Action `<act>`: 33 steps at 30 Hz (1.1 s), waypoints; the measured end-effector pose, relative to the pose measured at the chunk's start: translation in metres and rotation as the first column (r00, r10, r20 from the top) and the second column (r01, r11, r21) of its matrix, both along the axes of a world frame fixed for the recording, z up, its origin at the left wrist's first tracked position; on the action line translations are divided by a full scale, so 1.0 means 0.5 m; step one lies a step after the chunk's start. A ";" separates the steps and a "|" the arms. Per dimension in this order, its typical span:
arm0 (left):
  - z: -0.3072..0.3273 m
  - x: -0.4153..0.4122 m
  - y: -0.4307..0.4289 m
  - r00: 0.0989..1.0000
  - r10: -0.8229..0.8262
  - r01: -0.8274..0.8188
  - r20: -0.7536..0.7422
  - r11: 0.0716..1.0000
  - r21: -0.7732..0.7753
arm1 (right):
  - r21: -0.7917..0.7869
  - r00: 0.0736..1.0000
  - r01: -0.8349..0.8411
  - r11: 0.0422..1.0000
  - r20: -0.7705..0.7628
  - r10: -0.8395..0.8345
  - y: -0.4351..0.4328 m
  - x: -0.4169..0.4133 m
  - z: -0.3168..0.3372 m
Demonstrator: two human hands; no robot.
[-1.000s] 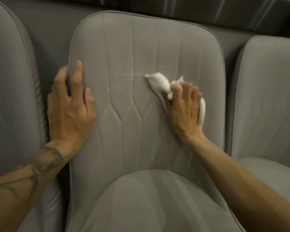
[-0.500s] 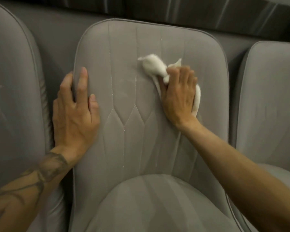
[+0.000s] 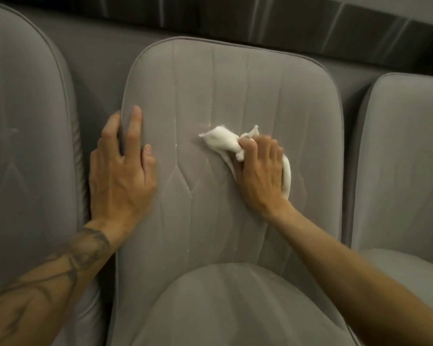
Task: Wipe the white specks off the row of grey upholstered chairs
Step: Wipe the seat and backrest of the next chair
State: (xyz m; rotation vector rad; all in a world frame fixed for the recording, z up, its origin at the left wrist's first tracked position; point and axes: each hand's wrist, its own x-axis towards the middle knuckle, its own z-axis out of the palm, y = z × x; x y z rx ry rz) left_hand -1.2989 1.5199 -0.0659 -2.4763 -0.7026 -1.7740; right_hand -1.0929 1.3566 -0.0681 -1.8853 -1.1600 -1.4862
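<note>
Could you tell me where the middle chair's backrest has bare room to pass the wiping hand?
Bare: the upper backrest above the cloth up to its top edge, and the lower strip between both wrists down to the seat cushion. Crowded: the left edge under the left hand, and the centre under the right hand gripping the cloth.
</note>
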 end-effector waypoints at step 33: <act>-0.004 0.003 0.003 1.000 0.010 -0.010 0.006 1.000 0.024 | -0.147 0.988 -0.033 0.989 0.143 0.054 -0.048 0.046 0.081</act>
